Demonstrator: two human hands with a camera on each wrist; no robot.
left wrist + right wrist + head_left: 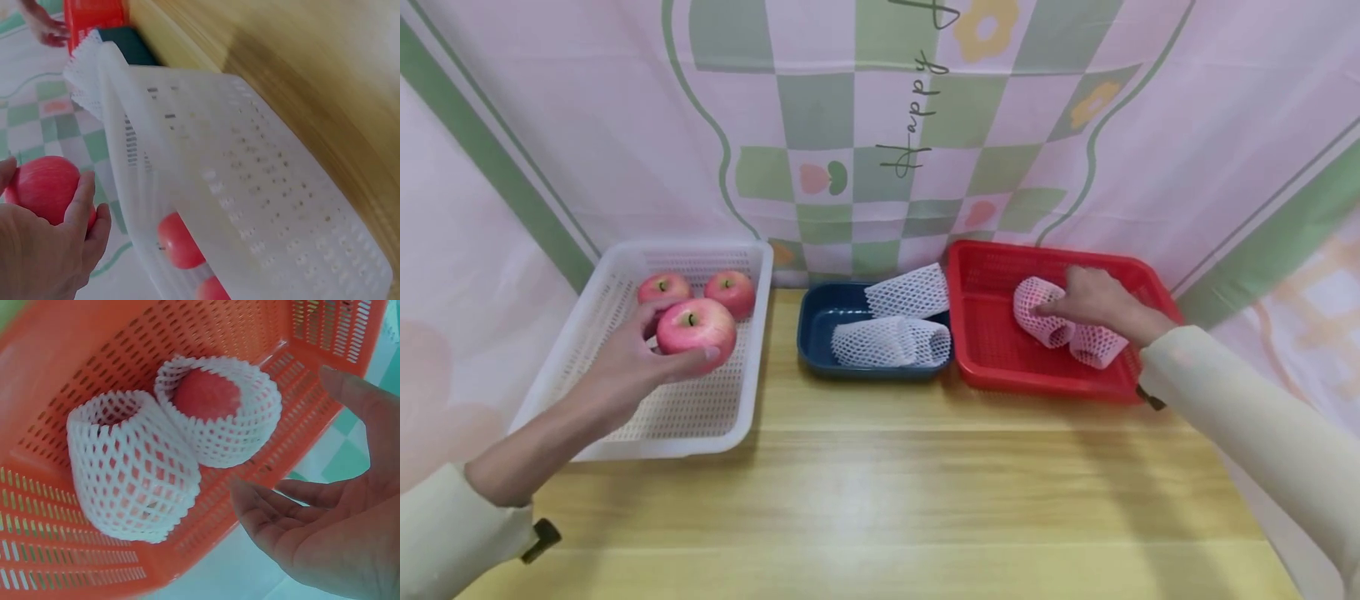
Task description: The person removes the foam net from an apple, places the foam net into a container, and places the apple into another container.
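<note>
My left hand [628, 354] grips a red apple [698, 327] between thumb and fingers, above the white basket [763, 333]. Two more apples, one at the left [662, 287] and one at the right [731, 293], lie inside that basket. Over the red basket [985, 333], my right hand [1096, 298] has its fingers loosely spread and holds nothing. Just beside its fingertips lies an apple in a white foam net [222, 412]. A second foam-netted apple [134, 469] rests against the first. The right wrist view shows a gap between hand and nets.
Between the two baskets stands a dark blue tray [823, 310] with several foam net sleeves [880, 342] in it, one leaning on its back rim. All three containers stand on a wooden table [865, 483]. A patterned curtain [887, 108] hangs close behind them.
</note>
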